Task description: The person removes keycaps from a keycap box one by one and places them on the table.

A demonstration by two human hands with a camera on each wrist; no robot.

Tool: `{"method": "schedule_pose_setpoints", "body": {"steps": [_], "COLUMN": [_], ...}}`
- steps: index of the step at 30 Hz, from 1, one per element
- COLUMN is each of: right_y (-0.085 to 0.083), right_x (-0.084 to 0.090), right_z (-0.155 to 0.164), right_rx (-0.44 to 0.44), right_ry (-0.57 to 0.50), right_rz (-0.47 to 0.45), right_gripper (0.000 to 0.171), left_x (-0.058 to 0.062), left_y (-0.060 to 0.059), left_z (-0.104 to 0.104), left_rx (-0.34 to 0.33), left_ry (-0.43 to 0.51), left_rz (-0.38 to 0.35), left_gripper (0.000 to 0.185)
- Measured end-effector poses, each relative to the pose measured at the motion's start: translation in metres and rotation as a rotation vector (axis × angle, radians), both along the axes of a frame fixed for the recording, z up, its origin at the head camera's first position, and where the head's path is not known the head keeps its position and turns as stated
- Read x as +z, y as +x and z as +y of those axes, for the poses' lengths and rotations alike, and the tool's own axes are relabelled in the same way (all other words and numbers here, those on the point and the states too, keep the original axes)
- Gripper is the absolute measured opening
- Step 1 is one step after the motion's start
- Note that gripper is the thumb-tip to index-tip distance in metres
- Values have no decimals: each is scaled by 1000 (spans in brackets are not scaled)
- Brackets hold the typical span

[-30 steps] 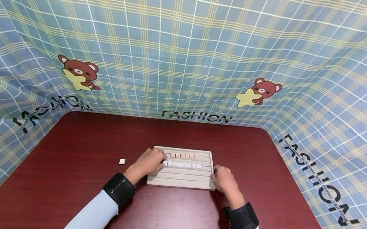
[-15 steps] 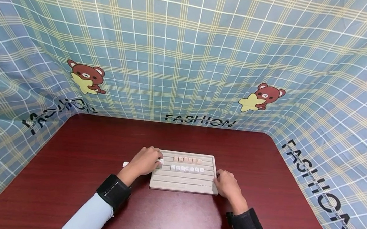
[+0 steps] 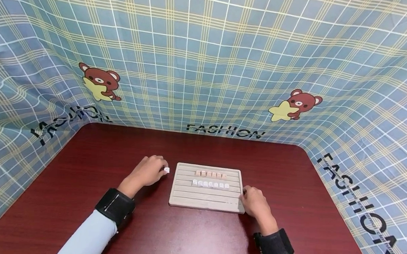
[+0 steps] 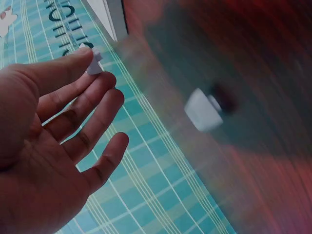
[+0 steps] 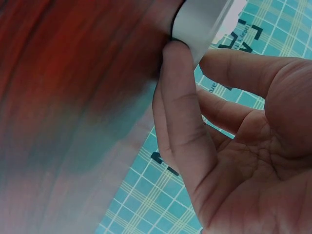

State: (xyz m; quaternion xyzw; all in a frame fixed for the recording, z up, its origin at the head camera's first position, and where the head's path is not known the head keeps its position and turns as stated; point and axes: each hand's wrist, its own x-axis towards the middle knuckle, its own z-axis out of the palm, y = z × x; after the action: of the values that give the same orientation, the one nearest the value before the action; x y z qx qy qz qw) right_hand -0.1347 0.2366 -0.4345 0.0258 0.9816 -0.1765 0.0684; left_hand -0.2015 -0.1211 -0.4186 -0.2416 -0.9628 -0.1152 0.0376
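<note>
My left hand (image 3: 149, 171) pinches a white keycap (image 3: 166, 169) between thumb and fingertips, held left of the beige grooved board (image 3: 206, 199). In the left wrist view, a second white keycap (image 4: 203, 111) lies on the table, slightly blurred; the left hand hides it in the head view. On the board, a row of white keycaps (image 3: 210, 184) stands in one groove. Behind it runs a row of peach keycaps (image 3: 209, 174). My right hand (image 3: 254, 202) holds the board's right edge, its thumb by the top face and a finger (image 5: 179, 63) against the side.
The board lies on a dark red wooden table (image 3: 180, 238). Behind and to the sides hangs a blue plaid cloth (image 3: 201, 67) printed with bears and lettering.
My left hand has taken the leftmost white keycap from its row and carried it left, off the board. My right hand has stayed at the board's right edge.
</note>
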Motion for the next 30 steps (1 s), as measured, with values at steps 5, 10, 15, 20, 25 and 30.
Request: {"method": "schedule_pose_setpoints", "body": {"steps": [5,10,15,20,25,30], "right_y": [1,2,2,1,0,-1], "right_x": [-3,-5,-7,-6,-5,-4], "right_z": [1,2,1,1,1,1], "right_rx": [0,5,3,-2,4,-8], "right_ry": [-1,-3,2,-2,-11,-3], "right_rz": [16,31,41,29,26,31], "right_gripper": [29,28,27,28,29,28], "left_x": [-3,-9,-11,-11,-11,-12], "left_y": [-2,-1,1,3,3,2], "left_z": [-15,-24,-31,-35,-36,-36], "left_rx": [38,55,61,59,66,69], "left_ry": [1,-21,-35,-44,-44,-37], "left_rz": [-36,-42,-48,-77,-101,-127], "left_gripper": [10,8,7,6,6,8]}}
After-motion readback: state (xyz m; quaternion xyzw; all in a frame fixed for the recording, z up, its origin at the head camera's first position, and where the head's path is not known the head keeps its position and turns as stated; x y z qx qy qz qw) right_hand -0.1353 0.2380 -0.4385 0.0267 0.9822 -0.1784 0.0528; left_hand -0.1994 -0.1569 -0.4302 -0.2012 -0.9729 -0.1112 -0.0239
